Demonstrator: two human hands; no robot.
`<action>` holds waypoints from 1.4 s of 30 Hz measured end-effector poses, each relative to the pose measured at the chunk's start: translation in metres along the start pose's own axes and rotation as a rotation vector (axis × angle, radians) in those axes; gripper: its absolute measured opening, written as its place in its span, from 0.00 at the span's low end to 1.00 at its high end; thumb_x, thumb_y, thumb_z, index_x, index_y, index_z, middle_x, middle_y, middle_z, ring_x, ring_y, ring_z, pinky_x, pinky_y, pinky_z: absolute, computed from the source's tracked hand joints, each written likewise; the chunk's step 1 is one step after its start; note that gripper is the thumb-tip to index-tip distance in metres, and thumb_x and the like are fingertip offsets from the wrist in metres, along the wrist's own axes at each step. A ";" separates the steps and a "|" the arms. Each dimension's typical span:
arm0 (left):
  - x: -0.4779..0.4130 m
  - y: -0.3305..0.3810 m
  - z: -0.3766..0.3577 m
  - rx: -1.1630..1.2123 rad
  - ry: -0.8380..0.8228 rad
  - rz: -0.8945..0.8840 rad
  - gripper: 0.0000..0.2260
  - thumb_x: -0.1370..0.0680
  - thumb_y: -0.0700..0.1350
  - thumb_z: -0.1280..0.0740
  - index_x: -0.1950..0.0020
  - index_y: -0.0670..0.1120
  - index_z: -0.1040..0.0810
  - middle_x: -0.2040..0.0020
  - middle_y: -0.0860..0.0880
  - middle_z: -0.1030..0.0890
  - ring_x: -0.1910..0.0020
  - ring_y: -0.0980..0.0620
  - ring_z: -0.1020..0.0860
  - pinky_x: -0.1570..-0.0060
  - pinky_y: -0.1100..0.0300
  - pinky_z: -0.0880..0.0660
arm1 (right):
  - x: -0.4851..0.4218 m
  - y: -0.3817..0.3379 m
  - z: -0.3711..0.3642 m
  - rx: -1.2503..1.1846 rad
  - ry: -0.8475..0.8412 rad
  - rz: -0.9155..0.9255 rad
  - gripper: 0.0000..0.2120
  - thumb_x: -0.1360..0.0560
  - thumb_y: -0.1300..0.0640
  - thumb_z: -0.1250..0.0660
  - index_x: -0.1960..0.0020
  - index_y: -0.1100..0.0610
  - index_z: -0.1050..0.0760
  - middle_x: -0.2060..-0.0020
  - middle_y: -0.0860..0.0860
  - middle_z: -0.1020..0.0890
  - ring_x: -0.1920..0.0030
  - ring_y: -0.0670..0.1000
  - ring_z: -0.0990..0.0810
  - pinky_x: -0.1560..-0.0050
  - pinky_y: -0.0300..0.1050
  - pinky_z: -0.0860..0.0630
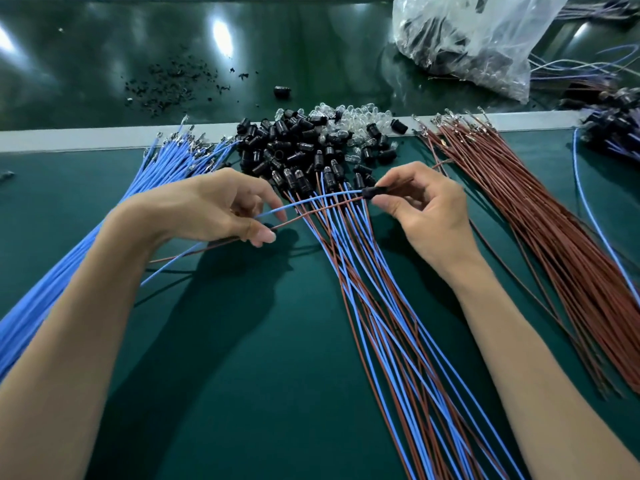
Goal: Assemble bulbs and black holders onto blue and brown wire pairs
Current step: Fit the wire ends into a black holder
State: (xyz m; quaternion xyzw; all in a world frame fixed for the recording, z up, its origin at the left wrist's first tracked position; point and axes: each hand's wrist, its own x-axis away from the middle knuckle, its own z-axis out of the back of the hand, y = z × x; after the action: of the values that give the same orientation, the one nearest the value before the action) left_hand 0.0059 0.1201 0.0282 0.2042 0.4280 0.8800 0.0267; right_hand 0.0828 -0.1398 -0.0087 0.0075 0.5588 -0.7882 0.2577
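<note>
2 hands in view, both raised over the green mat (242, 358). Left hand (221, 206) pinched 1 blue wire (311, 199) & 1 brown wire (311, 213) btwn thumb and fingertips, the other fingers curled. Right hand (422, 206) pinched 1 black holder (372, 192) btwn thumb and forefinger tip, w/ the holder lying sideways off the mat. The 2 wires ran from the left hand across to the holder's left end, so the pair spanned the gap btwn the hands, blue above brown. Their loose tails went down-left under the left wrist.

Just below and behind that pair lay 1 fan of finished pairs (381, 306), blue + brown, w/ holders at the far ends. They were too many and too crossed to count.

Beyond them sat 1 heap of loose holders (287, 140), and touching it at the back, 1 heap of clear bulbs (360, 116) on the grey strip (69, 136).

To the left, 1 thick blue bundle (104, 244) passed under the left forearm. To the right, 1 brown bundle (554, 244) lay near the right hand but not touching it.

At the far right were 1 single blue strand (588, 209) and 1 dark heap (616, 129) cut off by the edge.

Past the strip were 1 lone holder (282, 91), 1 scatter of black crumbs (173, 84) and 1 plastic bag (478, 39) w/ dark contents I couldn't make out.
</note>
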 end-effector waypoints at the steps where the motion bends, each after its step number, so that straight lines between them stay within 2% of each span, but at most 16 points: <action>1: 0.001 0.001 0.000 -0.026 -0.045 0.006 0.16 0.34 0.51 0.28 0.48 0.51 0.21 0.67 0.49 0.19 0.63 0.42 0.22 0.60 0.55 0.31 | 0.001 0.000 -0.001 -0.020 -0.021 -0.006 0.15 0.30 0.63 0.26 0.58 0.44 0.24 0.63 0.40 0.18 0.58 0.44 0.18 0.53 0.39 0.23; 5: 0.008 0.006 0.003 -0.090 -0.139 0.037 0.14 0.32 0.54 0.27 0.48 0.55 0.20 0.61 0.51 0.16 0.61 0.53 0.20 0.61 0.66 0.28 | 0.003 -0.002 -0.007 -0.112 -0.103 -0.022 0.14 0.32 0.64 0.25 0.59 0.45 0.22 0.64 0.39 0.18 0.60 0.42 0.19 0.54 0.34 0.25; 7: 0.008 0.011 0.003 -0.058 -0.108 0.015 0.13 0.31 0.58 0.28 0.48 0.56 0.20 0.58 0.53 0.16 0.58 0.53 0.19 0.57 0.65 0.27 | 0.005 -0.004 -0.009 -0.140 -0.131 -0.015 0.14 0.33 0.65 0.24 0.59 0.47 0.21 0.65 0.40 0.17 0.62 0.40 0.20 0.56 0.32 0.26; 9: 0.003 0.020 -0.005 0.014 -0.049 -0.042 0.14 0.28 0.59 0.31 0.47 0.52 0.20 0.57 0.51 0.15 0.56 0.53 0.18 0.53 0.64 0.25 | 0.007 -0.007 -0.013 -0.173 -0.158 -0.008 0.14 0.34 0.67 0.24 0.59 0.49 0.20 0.66 0.39 0.17 0.63 0.38 0.20 0.57 0.29 0.27; 12: -0.008 0.029 -0.022 0.114 0.005 -0.106 0.11 0.25 0.48 0.35 0.50 0.42 0.20 0.59 0.45 0.15 0.58 0.48 0.17 0.53 0.61 0.22 | 0.009 -0.010 -0.017 -0.208 -0.164 -0.004 0.13 0.34 0.67 0.23 0.58 0.51 0.20 0.66 0.40 0.17 0.63 0.38 0.19 0.57 0.29 0.27; 15: -0.012 0.029 -0.028 0.133 0.051 -0.110 0.05 0.23 0.39 0.35 0.54 0.39 0.20 0.60 0.43 0.16 0.61 0.47 0.17 0.57 0.58 0.20 | 0.009 -0.011 -0.017 -0.229 -0.156 -0.001 0.12 0.34 0.67 0.24 0.58 0.51 0.20 0.65 0.41 0.17 0.62 0.40 0.19 0.56 0.31 0.26; 20: -0.012 0.032 -0.034 0.229 0.090 -0.121 0.08 0.22 0.41 0.36 0.55 0.39 0.20 0.60 0.45 0.15 0.63 0.51 0.17 0.61 0.65 0.23 | 0.009 -0.012 -0.017 -0.261 -0.181 -0.012 0.12 0.34 0.66 0.24 0.58 0.52 0.20 0.66 0.42 0.18 0.62 0.41 0.19 0.56 0.33 0.26; 25: -0.018 0.034 -0.044 0.246 0.140 -0.090 0.07 0.20 0.42 0.37 0.55 0.41 0.21 0.60 0.47 0.15 0.63 0.52 0.17 0.63 0.65 0.24 | 0.009 -0.011 -0.017 -0.237 -0.174 -0.009 0.11 0.33 0.65 0.24 0.58 0.52 0.20 0.67 0.41 0.18 0.63 0.39 0.20 0.57 0.30 0.27; 31: -0.015 0.030 -0.036 0.308 0.122 -0.040 0.09 0.24 0.47 0.35 0.55 0.42 0.20 0.60 0.46 0.15 0.65 0.51 0.17 0.64 0.66 0.22 | 0.008 -0.011 -0.019 -0.270 -0.104 -0.012 0.11 0.34 0.65 0.23 0.57 0.51 0.19 0.64 0.43 0.17 0.60 0.44 0.17 0.54 0.35 0.24; 36: -0.019 0.031 -0.043 0.309 0.130 -0.049 0.10 0.21 0.44 0.37 0.55 0.40 0.21 0.60 0.47 0.15 0.66 0.51 0.17 0.66 0.67 0.23 | 0.009 -0.012 -0.020 -0.255 -0.124 -0.034 0.12 0.35 0.67 0.23 0.57 0.53 0.20 0.64 0.45 0.17 0.61 0.44 0.17 0.55 0.34 0.23; 40: -0.020 0.032 -0.046 0.313 0.160 -0.084 0.13 0.22 0.51 0.37 0.55 0.42 0.20 0.60 0.48 0.15 0.70 0.54 0.23 0.69 0.69 0.28 | 0.009 -0.012 -0.021 -0.241 -0.100 -0.041 0.13 0.34 0.67 0.23 0.58 0.52 0.19 0.63 0.46 0.17 0.61 0.45 0.17 0.54 0.35 0.23; 42: -0.020 0.032 -0.046 0.279 0.192 -0.097 0.11 0.23 0.49 0.34 0.55 0.43 0.19 0.64 0.48 0.16 0.69 0.54 0.27 0.69 0.68 0.30 | 0.009 -0.012 -0.020 -0.242 -0.088 -0.033 0.11 0.33 0.66 0.24 0.57 0.53 0.19 0.63 0.45 0.16 0.61 0.44 0.17 0.55 0.34 0.24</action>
State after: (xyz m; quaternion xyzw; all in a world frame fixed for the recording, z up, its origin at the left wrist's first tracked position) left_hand 0.0110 0.0609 0.0208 0.1001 0.5559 0.8252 -0.0003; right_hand 0.0648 -0.1226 -0.0086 -0.0671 0.6380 -0.7188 0.2680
